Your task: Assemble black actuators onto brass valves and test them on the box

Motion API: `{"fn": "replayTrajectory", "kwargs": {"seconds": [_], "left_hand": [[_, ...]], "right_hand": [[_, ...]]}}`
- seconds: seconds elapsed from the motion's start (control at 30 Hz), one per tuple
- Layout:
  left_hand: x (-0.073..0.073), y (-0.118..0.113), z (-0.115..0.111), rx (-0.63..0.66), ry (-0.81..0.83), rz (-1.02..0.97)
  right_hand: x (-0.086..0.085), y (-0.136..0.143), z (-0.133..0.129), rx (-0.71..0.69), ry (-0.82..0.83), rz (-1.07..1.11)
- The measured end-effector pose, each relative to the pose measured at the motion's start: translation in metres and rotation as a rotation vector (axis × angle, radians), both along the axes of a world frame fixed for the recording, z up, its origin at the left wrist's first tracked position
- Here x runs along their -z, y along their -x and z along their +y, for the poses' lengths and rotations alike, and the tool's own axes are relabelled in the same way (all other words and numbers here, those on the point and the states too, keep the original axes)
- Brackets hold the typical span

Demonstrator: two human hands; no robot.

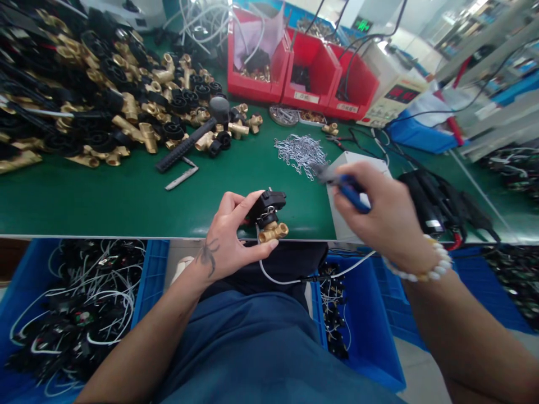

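Note:
My left hand (231,235) grips a valve assembly (273,231), a brass body with a black housing on top, at the table's front edge. A metal clip (266,214) sits at the joint between the black part and the brass. From the assembly a white cable (273,280) loops down and to the right. In my right hand (374,202) is a pair of blue-handled pliers (352,192), closed in my fingers and blurred by motion. The jaws are beside a pile of small metal clips (300,154); whether they hold one, I cannot tell.
Brass fittings with black caps (143,112) heap up at the left. A hammer (193,134) and an L-shaped metal tool (182,173) lie before them. Red bins (309,100) and a power supply (396,90) stand behind. Below are blue crates (151,280) of cabled parts.

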State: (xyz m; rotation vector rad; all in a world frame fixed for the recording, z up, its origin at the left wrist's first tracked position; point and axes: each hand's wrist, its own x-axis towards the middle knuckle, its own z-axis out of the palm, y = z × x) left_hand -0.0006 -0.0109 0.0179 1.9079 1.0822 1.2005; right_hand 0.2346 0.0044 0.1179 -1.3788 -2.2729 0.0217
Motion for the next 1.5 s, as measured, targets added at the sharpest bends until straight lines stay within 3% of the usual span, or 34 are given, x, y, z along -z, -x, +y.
{"fn": "replayTrajectory", "kwargs": {"seconds": [0.07, 0.1, 0.13, 0.23, 0.3, 0.43, 0.47, 0.5, 0.63, 0.67, 0.8, 0.83, 0.97, 1.0, 1.13, 1.2, 1.3, 1.33, 1.5], "left_hand": [[-0.001, 0.000, 0.001, 0.006, 0.001, 0.007], [-0.001, 0.000, 0.001, 0.009, 0.006, 0.014], [-0.001, 0.000, 0.001, 0.010, 0.013, 0.019], [-0.001, 0.001, 0.001, -0.001, 0.032, 0.007], [0.000, 0.001, 0.001, -0.006, 0.033, -0.005], [-0.001, 0.001, 0.001, 0.005, 0.012, 0.028], [-0.001, 0.000, 0.001, 0.003, 0.009, 0.032], [-0.001, 0.000, 0.001, -0.002, 0.006, 0.032], [-0.001, 0.000, 0.001, -0.003, -0.015, 0.029], [-0.001, 0.000, 0.001, 0.000, -0.021, 0.027], [0.000, 0.000, 0.001, 0.004, -0.028, 0.023], [0.000, 0.000, 0.001, 0.003, -0.024, 0.027], [0.001, 0.001, 0.001, 0.000, -0.004, 0.017], [0.001, 0.001, 0.001, 0.000, -0.005, 0.011], [0.000, 0.000, 0.001, 0.006, -0.004, 0.018], [-0.001, 0.000, 0.001, 0.007, 0.004, 0.026], [0.000, 0.000, 0.001, -0.002, 0.006, 0.016], [0.000, -0.001, 0.001, -0.001, 0.002, 0.010], [-0.001, -0.002, 0.003, 0.009, 0.001, 0.029]], "right_hand": [[0.001, 0.000, 0.000, 0.152, -0.238, 0.207], [0.004, -0.001, -0.001, 0.175, -0.264, 0.240], [0.007, -0.001, -0.001, 0.160, -0.225, 0.223], [0.010, -0.004, -0.002, -0.049, 0.143, -0.043], [0.005, -0.005, -0.001, -0.064, 0.182, -0.081], [-0.004, -0.002, -0.001, 0.142, -0.329, 0.318], [-0.002, -0.001, -0.002, 0.148, -0.388, 0.362], [0.001, 0.000, -0.002, 0.124, -0.350, 0.330], [0.009, 0.003, -0.003, -0.062, 0.198, -0.126], [0.009, 0.003, -0.004, -0.068, 0.215, -0.132], [0.007, 0.005, -0.003, 0.127, -0.164, 0.213], [0.007, 0.004, -0.003, 0.126, -0.145, 0.205], [0.002, 0.000, 0.000, -0.069, 0.320, -0.195], [-0.001, -0.001, 0.001, -0.055, 0.298, -0.201], [-0.006, 0.001, -0.002, 0.185, -0.234, 0.210], [-0.001, 0.003, -0.004, 0.140, -0.167, 0.178], [0.004, 0.002, -0.005, -0.040, 0.218, -0.106], [0.005, 0.002, -0.006, -0.037, 0.247, -0.125], [0.008, 0.002, -0.008, 0.191, -0.212, 0.279]]}}
